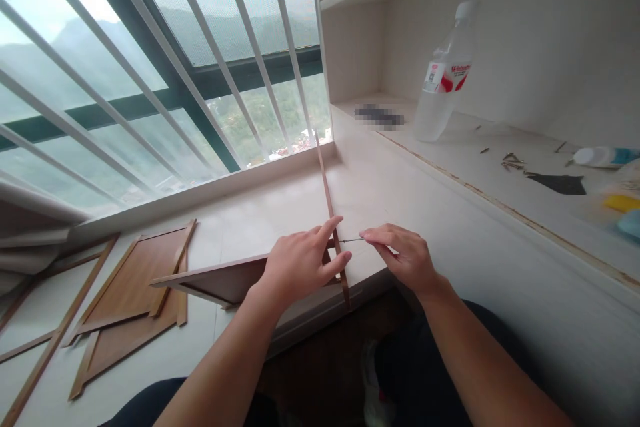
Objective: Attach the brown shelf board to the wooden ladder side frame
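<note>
My left hand (303, 253) holds a brown framed wooden panel (220, 283) that stands on edge on the white ledge. Its thumb and index finger stretch across a long, narrow wooden strip (326, 187) at the panel's end. On the strip's other side, my right hand (403, 253) is closed, its fingertips pinching a thin metal rod (354, 239). The rod lies level and its far end meets the strip where the panel's rail joins it. Whether it is a screw or a hex key, I cannot tell. My left palm hides part of the panel.
More framed panels (135, 273) lie overlapping at left, beside a long wooden frame (60, 330). On the white shelf (465, 147) at right are a plastic bottle (447, 80), several loose screws (513, 161), a dark flat piece (557, 184) and a small white tube (600, 157). A barred window rises behind.
</note>
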The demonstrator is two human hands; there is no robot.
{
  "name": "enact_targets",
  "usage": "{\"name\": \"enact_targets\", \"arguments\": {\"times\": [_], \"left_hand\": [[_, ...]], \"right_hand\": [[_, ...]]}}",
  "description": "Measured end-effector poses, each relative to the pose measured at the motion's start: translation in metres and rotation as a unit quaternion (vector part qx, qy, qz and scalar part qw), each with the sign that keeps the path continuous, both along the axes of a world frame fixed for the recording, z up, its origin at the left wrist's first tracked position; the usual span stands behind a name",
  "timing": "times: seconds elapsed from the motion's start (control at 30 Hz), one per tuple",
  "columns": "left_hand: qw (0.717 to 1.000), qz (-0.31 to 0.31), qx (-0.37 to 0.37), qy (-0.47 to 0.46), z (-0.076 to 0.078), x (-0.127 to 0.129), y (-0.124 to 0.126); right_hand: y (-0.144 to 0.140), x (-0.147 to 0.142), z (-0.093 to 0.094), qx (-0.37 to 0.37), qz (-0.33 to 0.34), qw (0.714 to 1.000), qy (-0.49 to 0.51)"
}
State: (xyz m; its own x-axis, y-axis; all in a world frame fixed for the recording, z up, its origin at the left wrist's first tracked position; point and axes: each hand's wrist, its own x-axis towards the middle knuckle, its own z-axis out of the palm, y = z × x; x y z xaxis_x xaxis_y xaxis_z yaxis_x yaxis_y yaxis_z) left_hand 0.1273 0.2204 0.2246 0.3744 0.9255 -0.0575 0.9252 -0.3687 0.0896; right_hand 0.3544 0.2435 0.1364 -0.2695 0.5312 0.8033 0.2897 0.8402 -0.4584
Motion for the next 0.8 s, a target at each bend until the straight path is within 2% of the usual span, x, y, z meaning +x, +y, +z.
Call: {"name": "enact_targets", "arguments": {"times": [0.17,0.8], "left_hand": [[1.0,0.003,0.001,0.003,-0.0006,0.0005,-0.0001],[1.0,0.004,0.001,0.006,-0.0006,0.0017,-0.0004]], "right_hand": [[-0.0052,-0.0048,-0.0022,0.001,0.008,1.0,0.013],[-0.0067,-0.0096,-0.01,-0.06,-0.034,0.996,0.06]]}}
